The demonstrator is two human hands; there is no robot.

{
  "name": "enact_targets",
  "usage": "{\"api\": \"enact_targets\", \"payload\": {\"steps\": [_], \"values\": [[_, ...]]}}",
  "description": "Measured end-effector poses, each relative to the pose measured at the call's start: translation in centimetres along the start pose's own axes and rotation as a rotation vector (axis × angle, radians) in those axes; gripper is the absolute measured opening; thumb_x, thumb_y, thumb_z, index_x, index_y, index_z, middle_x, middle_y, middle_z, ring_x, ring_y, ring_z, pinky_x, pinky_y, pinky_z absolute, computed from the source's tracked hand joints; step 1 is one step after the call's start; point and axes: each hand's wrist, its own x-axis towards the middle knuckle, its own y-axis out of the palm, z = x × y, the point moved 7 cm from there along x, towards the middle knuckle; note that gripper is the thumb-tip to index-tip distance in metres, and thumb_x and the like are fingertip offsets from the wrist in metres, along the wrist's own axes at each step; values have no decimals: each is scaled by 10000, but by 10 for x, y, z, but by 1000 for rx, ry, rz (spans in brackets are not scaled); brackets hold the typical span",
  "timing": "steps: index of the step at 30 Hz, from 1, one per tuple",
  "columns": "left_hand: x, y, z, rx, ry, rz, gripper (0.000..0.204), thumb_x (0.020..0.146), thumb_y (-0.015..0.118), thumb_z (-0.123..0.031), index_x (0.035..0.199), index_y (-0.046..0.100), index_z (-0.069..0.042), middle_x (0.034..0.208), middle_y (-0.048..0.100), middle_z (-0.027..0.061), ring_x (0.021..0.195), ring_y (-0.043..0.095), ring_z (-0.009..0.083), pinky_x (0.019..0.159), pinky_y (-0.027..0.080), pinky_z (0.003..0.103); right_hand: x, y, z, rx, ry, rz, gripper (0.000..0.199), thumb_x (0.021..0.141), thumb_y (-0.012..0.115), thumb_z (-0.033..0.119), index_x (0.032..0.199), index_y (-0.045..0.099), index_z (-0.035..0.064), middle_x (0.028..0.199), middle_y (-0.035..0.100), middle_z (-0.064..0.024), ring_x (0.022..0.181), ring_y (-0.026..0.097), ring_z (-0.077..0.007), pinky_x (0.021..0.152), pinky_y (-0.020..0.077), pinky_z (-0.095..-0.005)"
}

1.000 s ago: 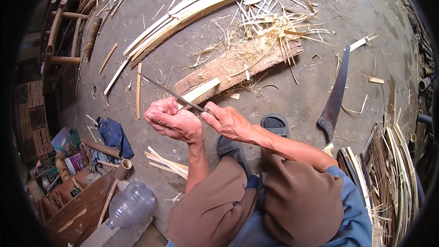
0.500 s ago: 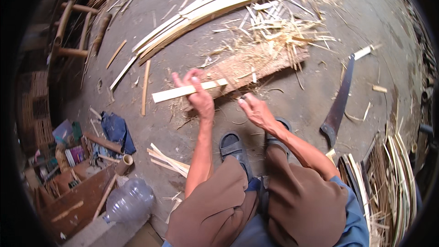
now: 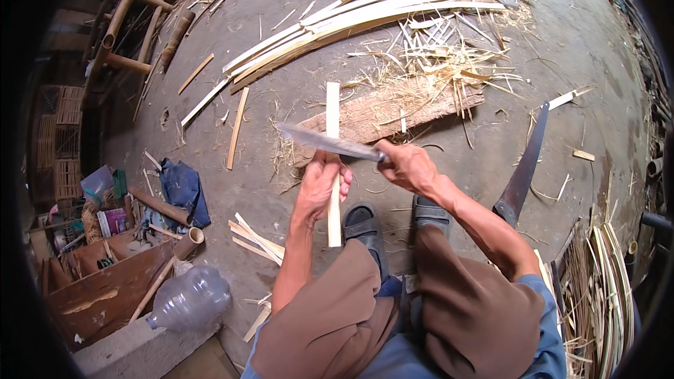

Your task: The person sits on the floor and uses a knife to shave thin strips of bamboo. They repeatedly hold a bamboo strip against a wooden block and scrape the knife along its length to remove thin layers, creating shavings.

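Pale Strip (image 3: 334,203) and Knife (image 3: 326,143) Held Crosswise Above Floor (image 3: 562,35)

The strip was gripped near its middle in the closed left hand (image 3: 321,182), with one end pointed away from the body and the other toward the knees. The knife's handle was clasped in the right hand (image 3: 411,168); its blurred blade was laid across the strip's line, just beyond the left fingers. Whether the strip was touched by the blade could not be told.

Beyond the hands, a rough plank (image 3: 428,107) was partly covered by shavings (image 3: 456,63). Long pale strips (image 3: 351,22) were piled farther off. To the right, a saw (image 3: 523,168) was seen on the floor; to the left, a clear plastic bottle (image 3: 191,298).
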Motion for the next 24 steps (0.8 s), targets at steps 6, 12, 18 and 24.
{"api": "enact_targets", "payload": {"steps": [6, 12, 18, 24], "values": [[-21, 10, -3, -92, -20, 84, 381, 1046, 444, -134, 1425, 419, -101, 734, 525, 14, 501, 413, 43, 425, 322, 175, 29, -2, -1, -338, -73, -56, 149, 834, 652, 147, 981, 661, 129, 734, 687, -136, 658, 692, -281, 568, 550, -408], [-68, 13, -13, 88, 18, 249, 463, 1036, 467, -172, 1477, 353, -91, 700, 562, 12, 464, 412, 29, 418, 327, 168, 15, -105, -162, 150, 490, -190, 209, 881, 585, 96, 1066, 679, 75, 745, 702, -85, 613, 632, -136, 544, 549, -336], [-12, 20, 15, 181, -45, 40, 304, 1042, 451, -155, 1335, 448, -76, 711, 538, -10, 483, 416, 23, 432, 338, 179, 5, -19, 20, -285, -145, -120, 137, 866, 628, 117, 987, 685, 149, 642, 679, -75, 499, 640, -209, 439, 509, -377], [-58, 44, -20, 46, 43, 186, 325, 1048, 475, -157, 1363, 435, -89, 685, 500, -17, 471, 386, 14, 411, 328, 176, 35, -67, -120, -467, 300, -152, 117, 883, 628, 188, 941, 702, 119, 745, 697, -167, 632, 671, -243, 560, 544, -384]]}}
